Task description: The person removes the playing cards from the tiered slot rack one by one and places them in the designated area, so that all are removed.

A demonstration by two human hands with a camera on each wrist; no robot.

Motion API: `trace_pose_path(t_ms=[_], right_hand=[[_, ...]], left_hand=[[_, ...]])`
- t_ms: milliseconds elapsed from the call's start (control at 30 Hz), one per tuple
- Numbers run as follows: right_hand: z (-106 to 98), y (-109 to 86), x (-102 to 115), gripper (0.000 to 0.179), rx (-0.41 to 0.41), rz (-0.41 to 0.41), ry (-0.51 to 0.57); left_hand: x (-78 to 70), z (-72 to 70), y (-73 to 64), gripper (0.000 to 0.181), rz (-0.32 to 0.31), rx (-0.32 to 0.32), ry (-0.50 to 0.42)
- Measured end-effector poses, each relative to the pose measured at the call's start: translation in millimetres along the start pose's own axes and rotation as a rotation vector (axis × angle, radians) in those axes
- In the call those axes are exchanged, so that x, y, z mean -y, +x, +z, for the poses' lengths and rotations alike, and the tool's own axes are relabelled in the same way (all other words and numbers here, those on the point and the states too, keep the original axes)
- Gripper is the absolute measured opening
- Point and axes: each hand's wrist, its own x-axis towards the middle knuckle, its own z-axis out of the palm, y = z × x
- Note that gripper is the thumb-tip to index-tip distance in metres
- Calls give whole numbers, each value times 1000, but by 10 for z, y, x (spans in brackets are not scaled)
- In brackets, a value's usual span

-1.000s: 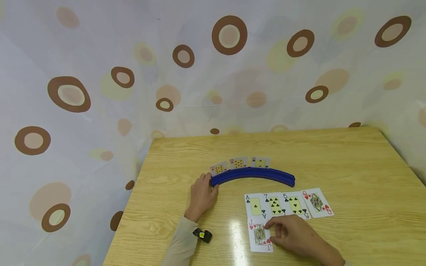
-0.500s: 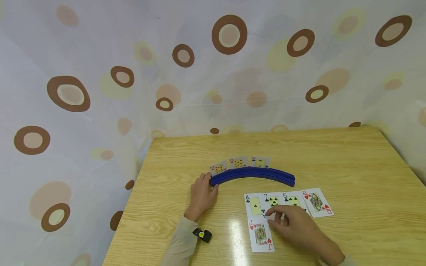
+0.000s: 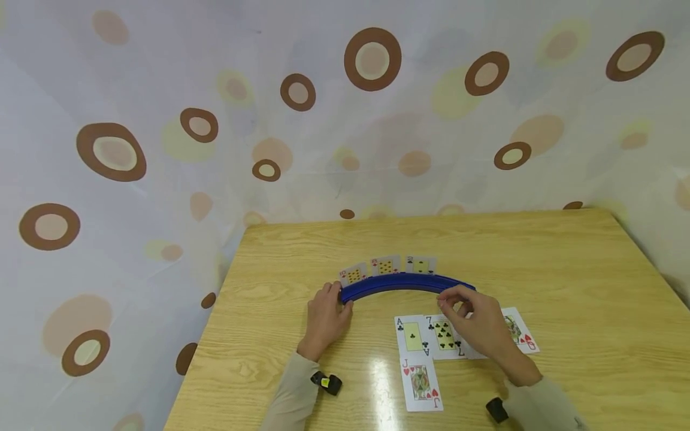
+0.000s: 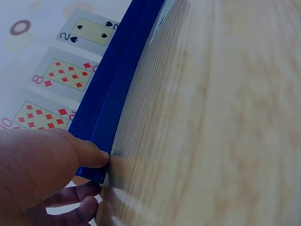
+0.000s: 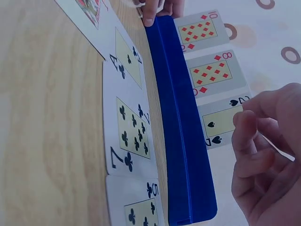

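Note:
My left hand (image 3: pixel 326 317) grips the left end of a curved blue playing-card holder (image 3: pixel 399 281), thumb on the near side and fingers behind. Standing in the holder are the ten of diamonds (image 3: pixel 353 275), eight of diamonds (image 3: pixel 385 266) and two of spades (image 3: pixel 420 265). My right hand (image 3: pixel 480 320) hovers near the holder's right part, fingers loosely bent and holding nothing. Below it lie the ace of clubs (image 3: pixel 412 336), seven of clubs (image 3: pixel 446 335), five of clubs (image 5: pixel 141 214) and queen of hearts (image 3: pixel 519 332). In the head view the hand hides the five.
A jack of hearts (image 3: pixel 420 383) lies on the wooden table (image 3: pixel 587 281) under the ace and seven. Patterned white cloth (image 3: pixel 323 131) hangs behind the table and along its left side. Black wrist cameras (image 3: pixel 327 383) sit on both wrists.
The right hand has let go of the jack of hearts, which now lies below the row. It has moved up and to the right, toward the holder. The left hand stays put.

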Motion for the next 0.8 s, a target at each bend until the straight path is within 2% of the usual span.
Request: trace_pose_path(t_ms=[167,400,600,800], right_hand=[[5,141,-41,9,-62,-11,-22],[18,278,-121,12,-165,17,-49],[76,357,-147,24,-170,43,-16],[120,470,-150,31,-173,60,45]], left_hand=[[15,-4,4,43,4,-5,0],[6,-10,-8,45,-6,8,-1],[1,-25,-13,46,-24,22,-8],[6,-14,1,44,-8,15,-3]])
